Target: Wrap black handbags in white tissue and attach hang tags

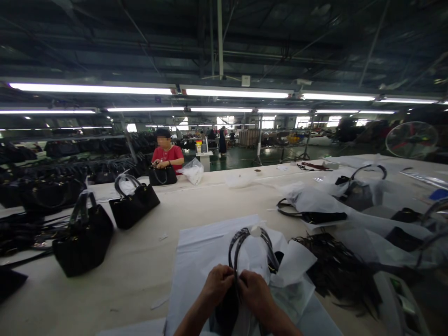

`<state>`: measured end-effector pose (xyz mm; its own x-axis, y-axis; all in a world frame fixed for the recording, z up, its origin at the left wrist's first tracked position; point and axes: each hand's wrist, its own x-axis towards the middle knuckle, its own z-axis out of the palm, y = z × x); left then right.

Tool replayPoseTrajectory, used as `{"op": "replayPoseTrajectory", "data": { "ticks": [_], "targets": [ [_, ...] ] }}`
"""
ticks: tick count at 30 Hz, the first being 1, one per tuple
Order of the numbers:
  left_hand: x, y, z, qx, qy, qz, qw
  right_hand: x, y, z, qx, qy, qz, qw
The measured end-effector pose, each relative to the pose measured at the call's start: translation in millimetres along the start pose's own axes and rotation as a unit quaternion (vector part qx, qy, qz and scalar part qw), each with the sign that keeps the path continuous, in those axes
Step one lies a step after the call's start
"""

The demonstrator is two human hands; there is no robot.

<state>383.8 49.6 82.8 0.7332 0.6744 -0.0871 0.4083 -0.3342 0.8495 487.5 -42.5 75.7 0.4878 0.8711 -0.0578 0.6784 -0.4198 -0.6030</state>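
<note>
Rows of tube lights are glaring overhead, the dark ceiling is sinking into dimness, and wide-angle distortion is stretching the softly blurring edges.

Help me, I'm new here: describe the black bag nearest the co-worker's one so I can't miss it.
Find the long pale table, then look left of the white sheet. The bag stands there, looped handles up. It is between two others: the nearer bag and the farther bag, beside the co-worker.
</note>
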Motion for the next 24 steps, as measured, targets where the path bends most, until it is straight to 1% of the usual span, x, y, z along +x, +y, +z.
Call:
{"op": "replayPoseTrajectory", "data": {
  "ticks": [2,6,9,12,14,19,22,24],
  "targets": [
    [2.2,-2.1,4.4,0.005,0.012,0.0,1.0,-0.8,-0.1,-1.2,0.009,-0.005,-0.009,1.0],
    [1.5,-0.7,6.0,0.021,-0.007,0.023,0.999,-3.0,0.3,-2.1,0.01,-0.005,-0.01,1.0],
    [-0.7,0.5,2.6,-0.01,-0.033,0.023,0.999,-4.0,0.8,-1.8,0.017,-0.002,-0.01,1.0],
    [-1.5,0.1,0.4,-0.057,-0.067,0.004,0.996,-4.0,0.5,-2.6,0.027,-0.001,-0.005,1.0],
    [-0.9,0.0,0.6,-0.076,-0.079,-0.006,0.994,-3.6,-0.3,-4.2,0.038,-0.009,-0.002,0.999],
    [0.9,0.7,3.7,-0.085,-0.059,-0.011,0.995,-4.8,-3.2,-8.1,0.045,-0.018,-0.007,0.999],
    [0.5,0.2,3.3,-0.095,-0.047,-0.016,0.994,-7.3,-3.1,-7.5,0.05,-0.004,-0.015,0.999],
    [-0.3,-0.1,0.9,-0.106,-0.049,-0.024,0.993,-8.7,-1.9,-6.5,0.063,0.006,-0.024,0.998]
  ]
}}
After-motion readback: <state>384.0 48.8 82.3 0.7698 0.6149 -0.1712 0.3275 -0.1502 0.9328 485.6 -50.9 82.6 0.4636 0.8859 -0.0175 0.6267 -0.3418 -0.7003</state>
